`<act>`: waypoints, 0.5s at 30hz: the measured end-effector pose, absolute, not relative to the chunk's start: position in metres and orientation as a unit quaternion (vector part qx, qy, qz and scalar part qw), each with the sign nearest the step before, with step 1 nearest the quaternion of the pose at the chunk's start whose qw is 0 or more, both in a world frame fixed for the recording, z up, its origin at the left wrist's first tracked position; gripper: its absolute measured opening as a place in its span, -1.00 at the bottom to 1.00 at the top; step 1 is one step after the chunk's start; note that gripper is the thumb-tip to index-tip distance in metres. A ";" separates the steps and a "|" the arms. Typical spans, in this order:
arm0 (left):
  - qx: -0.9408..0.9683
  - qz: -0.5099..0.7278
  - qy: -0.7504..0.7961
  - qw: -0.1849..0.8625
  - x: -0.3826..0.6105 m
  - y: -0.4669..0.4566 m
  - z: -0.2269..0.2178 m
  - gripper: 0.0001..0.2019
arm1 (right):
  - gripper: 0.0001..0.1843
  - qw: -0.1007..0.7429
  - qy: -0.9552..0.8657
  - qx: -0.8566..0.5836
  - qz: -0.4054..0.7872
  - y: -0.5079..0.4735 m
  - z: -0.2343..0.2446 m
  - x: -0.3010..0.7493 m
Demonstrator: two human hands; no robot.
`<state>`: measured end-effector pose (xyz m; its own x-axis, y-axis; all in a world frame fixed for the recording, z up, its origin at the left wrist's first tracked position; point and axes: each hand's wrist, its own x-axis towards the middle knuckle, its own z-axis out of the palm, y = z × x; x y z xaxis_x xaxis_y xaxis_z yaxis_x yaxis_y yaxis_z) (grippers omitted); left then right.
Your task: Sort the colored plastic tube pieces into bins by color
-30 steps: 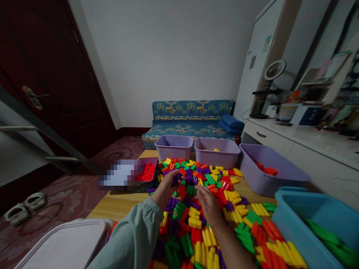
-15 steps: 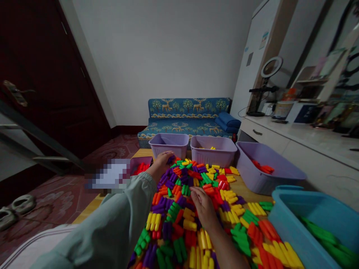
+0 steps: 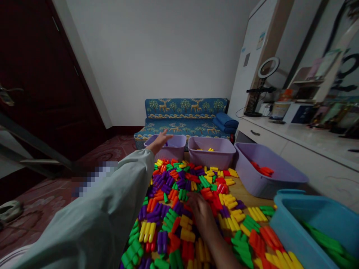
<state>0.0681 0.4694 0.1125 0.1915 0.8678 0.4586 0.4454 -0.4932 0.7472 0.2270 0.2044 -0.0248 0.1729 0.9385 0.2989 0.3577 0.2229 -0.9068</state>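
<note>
My left hand (image 3: 160,142) is over the left purple bin (image 3: 171,152), its fingers stretched out and apart. A small purple plastic building piece (image 3: 167,143) shows just below the fingers; whether it still touches them I cannot tell. Low over the pile of toy pieces, my right hand (image 3: 199,211) has its fingers bent downward and loosely apart, near green pieces (image 3: 183,195) and orange ones. Its fingertips are partly dark and hidden. Ribbed pieces in red, yellow, green, purple and orange cover the wooden table (image 3: 251,200).
The middle purple bin (image 3: 211,155) holds some yellow pieces. Red pieces lie in the right purple bin (image 3: 267,183), green ones in the blue bin (image 3: 300,220). Behind stands a patterned blue sofa (image 3: 185,116); a white cabinet (image 3: 291,149) is at right.
My left hand has moved from the far side of the pile up and over the left bin, with a purple piece. My right hand has bent its fingers down toward the pieces.
</note>
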 end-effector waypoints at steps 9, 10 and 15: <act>0.815 0.285 0.478 0.162 0.036 0.452 0.076 -0.44 | -0.58 0.530 -0.581 -0.550 0.282 0.202 -0.026 0.225; 0.818 0.280 0.478 0.156 0.032 0.450 0.077 -0.44 | -0.58 0.534 -0.577 -0.547 0.288 0.202 -0.027 0.225; 0.837 0.269 0.466 0.100 0.031 0.438 0.086 -0.47 | -0.59 0.565 -0.543 -0.554 0.281 0.203 -0.026 0.226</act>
<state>0.0315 0.4378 0.0860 0.4199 0.8341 0.3577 0.7264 -0.5452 0.4185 0.2262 0.2033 -0.0263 0.2523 0.9191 0.3026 0.2852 0.2282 -0.9309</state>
